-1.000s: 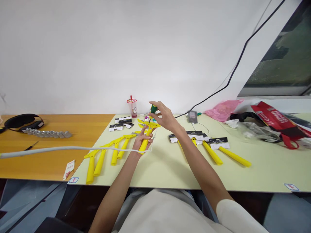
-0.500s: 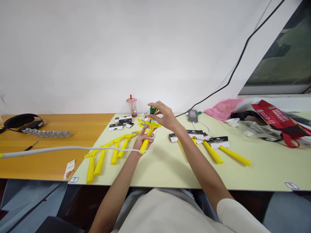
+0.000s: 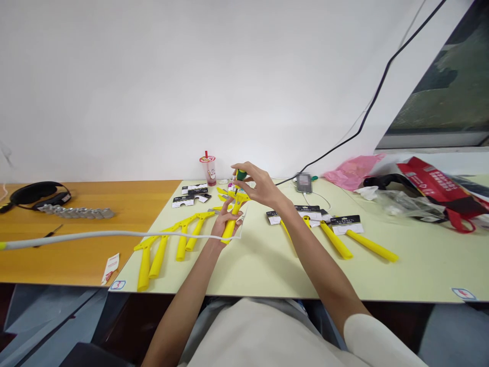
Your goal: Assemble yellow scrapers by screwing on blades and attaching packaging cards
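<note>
My left hand (image 3: 222, 223) is wrapped round the handle of a yellow T-shaped scraper (image 3: 231, 227), its head tilted up and away from me. Above that head, my right hand (image 3: 260, 184) pinches a screwdriver with a green and yellow handle (image 3: 241, 175). The screwdriver points down, its shaft meeting the middle of the scraper head; the tip is too small to make out. Left of my left hand, several similar yellow scrapers (image 3: 181, 247) lie in a slanting row. More yellow handles (image 3: 336, 239) with black-and-white cards (image 3: 347, 223) lie beyond my right forearm.
A lidded drink cup (image 3: 208, 171) stands near the wall, with black-and-white cards (image 3: 183, 201) beside it. A small device (image 3: 304, 182) with a white cable sits at the back. A pink bag (image 3: 351, 172) and a red bag (image 3: 439, 183) lie right. A white cable (image 3: 114, 234) crosses the view in front.
Both hands keep their hold on the scraper and the screwdriver in almost the same place. The whole view has shifted very slightly.
</note>
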Action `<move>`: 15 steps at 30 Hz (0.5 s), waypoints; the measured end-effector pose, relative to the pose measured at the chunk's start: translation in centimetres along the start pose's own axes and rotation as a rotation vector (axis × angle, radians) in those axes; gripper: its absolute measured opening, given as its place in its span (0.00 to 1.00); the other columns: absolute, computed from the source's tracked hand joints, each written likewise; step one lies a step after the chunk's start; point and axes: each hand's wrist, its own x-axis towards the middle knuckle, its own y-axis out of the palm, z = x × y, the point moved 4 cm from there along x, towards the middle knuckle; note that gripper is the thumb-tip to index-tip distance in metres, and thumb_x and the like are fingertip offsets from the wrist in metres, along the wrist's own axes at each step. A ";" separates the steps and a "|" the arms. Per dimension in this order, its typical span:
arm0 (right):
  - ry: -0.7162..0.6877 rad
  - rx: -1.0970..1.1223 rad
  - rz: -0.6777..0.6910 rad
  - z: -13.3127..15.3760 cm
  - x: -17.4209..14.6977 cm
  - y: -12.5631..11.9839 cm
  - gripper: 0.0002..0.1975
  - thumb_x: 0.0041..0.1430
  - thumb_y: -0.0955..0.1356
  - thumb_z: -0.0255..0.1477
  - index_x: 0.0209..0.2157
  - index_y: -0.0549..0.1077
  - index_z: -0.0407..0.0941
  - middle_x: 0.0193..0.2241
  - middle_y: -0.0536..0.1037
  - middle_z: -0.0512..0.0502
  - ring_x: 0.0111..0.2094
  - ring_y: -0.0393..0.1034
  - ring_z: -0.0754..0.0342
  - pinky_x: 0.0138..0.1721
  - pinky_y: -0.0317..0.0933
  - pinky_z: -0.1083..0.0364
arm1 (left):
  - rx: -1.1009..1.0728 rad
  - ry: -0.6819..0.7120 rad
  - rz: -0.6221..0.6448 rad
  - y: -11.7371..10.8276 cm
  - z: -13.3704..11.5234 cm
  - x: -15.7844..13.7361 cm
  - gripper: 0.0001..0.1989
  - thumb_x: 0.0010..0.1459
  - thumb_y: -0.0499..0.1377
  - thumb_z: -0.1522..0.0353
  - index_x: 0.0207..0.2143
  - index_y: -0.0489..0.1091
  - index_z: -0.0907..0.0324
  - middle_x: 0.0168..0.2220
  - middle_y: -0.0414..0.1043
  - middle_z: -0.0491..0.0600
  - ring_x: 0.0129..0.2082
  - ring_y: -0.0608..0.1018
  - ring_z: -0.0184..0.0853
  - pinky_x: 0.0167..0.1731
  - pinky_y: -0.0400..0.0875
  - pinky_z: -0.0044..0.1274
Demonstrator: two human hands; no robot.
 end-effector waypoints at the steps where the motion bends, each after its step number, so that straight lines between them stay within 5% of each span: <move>1: 0.003 0.004 0.004 0.0 0.0 0.0 0.18 0.76 0.67 0.34 0.64 0.70 0.54 0.49 0.77 0.43 0.46 0.77 0.50 0.48 0.81 0.46 | 0.008 0.007 0.001 -0.1 0.0 0.0 0.47 0.44 0.66 0.85 0.66 0.68 0.48 0.58 0.77 0.55 0.35 0.77 0.28 0.28 0.69 0.17; 15: 0.105 0.122 -0.201 -0.1 0.1 -1.1 0.22 0.73 0.71 0.41 0.62 0.66 0.53 0.49 0.78 0.45 0.47 0.79 0.50 0.47 0.81 0.48 | -0.010 0.018 0.012 -0.1 -0.2 0.0 0.48 0.43 0.67 0.83 0.66 0.67 0.45 0.64 0.73 0.55 0.35 0.76 0.25 0.28 0.69 0.15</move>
